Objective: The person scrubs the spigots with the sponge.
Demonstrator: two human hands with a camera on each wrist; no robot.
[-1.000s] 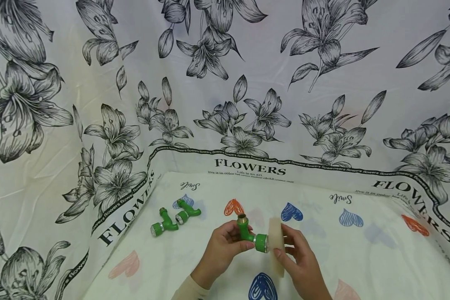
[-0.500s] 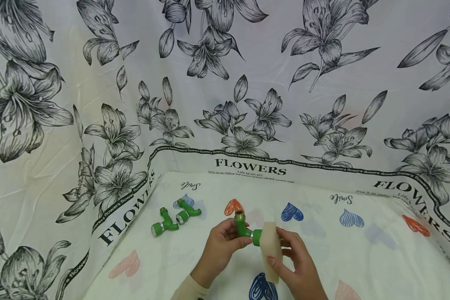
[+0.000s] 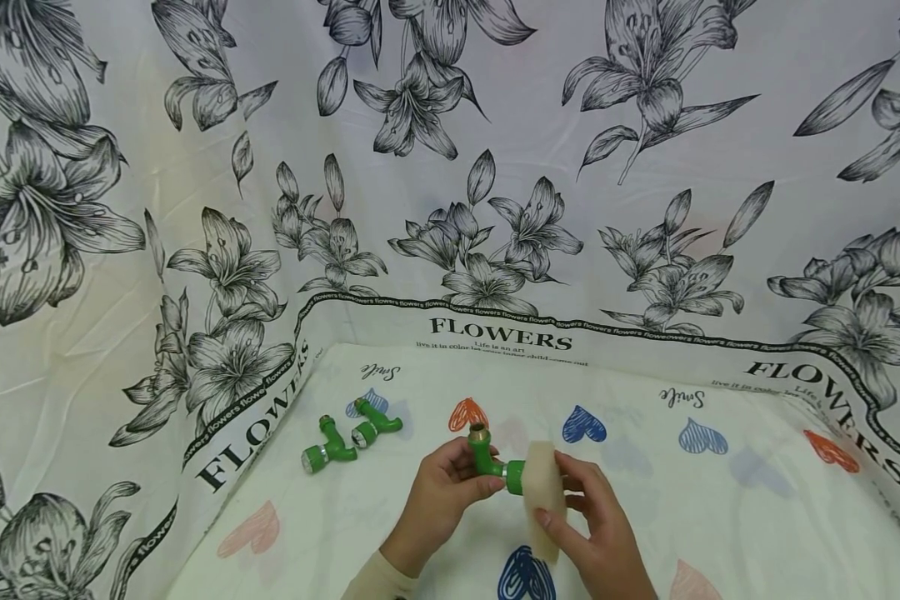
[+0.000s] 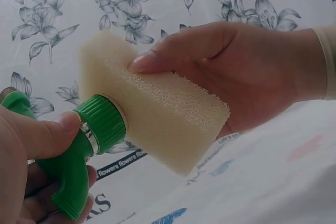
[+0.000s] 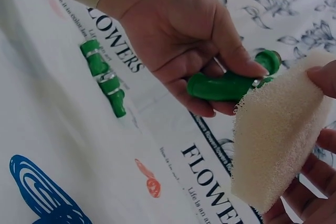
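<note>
My left hand (image 3: 444, 492) grips a green tap (image 3: 486, 457) by its body, the brass threaded inlet pointing up. In the left wrist view the ribbed green knob of this tap (image 4: 102, 121) touches the broad face of a cream sponge (image 4: 157, 114). The right hand (image 3: 596, 521) holds that sponge (image 3: 543, 500) by its edges, thumb on the near side and fingers behind. From the right wrist view, the sponge (image 5: 281, 135) hides the tap's knob, while the curved spout (image 5: 218, 87) shows under the left hand.
Two more green taps lie side by side on the cloth to the left, a nearer tap (image 3: 330, 446) and a farther tap (image 3: 375, 422). A white heart-print cloth (image 3: 390, 517) covers the surface. Flower-print fabric (image 3: 495, 250) rises behind and at the sides.
Over the last second the sponge has come left and turned its face onto the tap's knob, covering its end. The held tap has shifted slightly left. Both loose taps have stayed put.
</note>
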